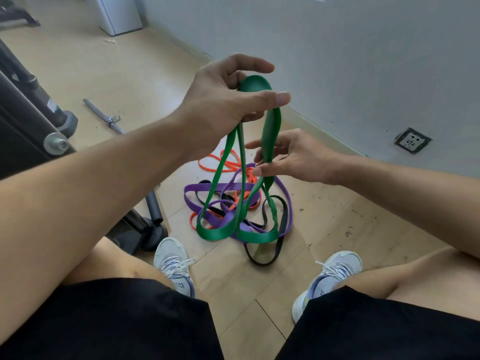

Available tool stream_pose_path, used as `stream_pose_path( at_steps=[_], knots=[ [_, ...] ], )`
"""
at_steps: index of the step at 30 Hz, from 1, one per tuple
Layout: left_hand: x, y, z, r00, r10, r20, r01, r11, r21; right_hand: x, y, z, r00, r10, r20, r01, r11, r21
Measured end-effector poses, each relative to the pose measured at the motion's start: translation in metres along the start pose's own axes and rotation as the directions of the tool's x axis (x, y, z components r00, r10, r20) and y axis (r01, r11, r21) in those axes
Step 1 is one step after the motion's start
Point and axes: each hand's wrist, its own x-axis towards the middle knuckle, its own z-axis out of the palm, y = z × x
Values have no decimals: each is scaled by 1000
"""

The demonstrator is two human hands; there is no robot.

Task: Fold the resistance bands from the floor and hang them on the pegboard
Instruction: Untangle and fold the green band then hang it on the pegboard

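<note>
- While gripping green band top in left hand, pinching one strand with right hand
- Purple band, orange band, black band tangled on floor

The person wears black shorts and pale grey lace-up sneakers with white laces, white soles and blue patches bearing lettering at the tongue, while both forearms are bare, with no sleeves, watch or rings showing.

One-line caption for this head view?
Left hand grips looped green band; right hand pinches it above floor tangle.
</note>
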Motion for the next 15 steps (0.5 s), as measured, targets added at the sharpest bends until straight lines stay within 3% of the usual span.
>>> stream_pose_path(
  at_steps=[7,15],
  knots=[
    [-2,3,21,999,-15,31,20,988,-151,4,-7,21,994,-8,113,7,1000,4],
    [2,4,2,1000,-9,1,9,989,-147,9,3,27,999,34,14,-35,999,23]
  ],
)
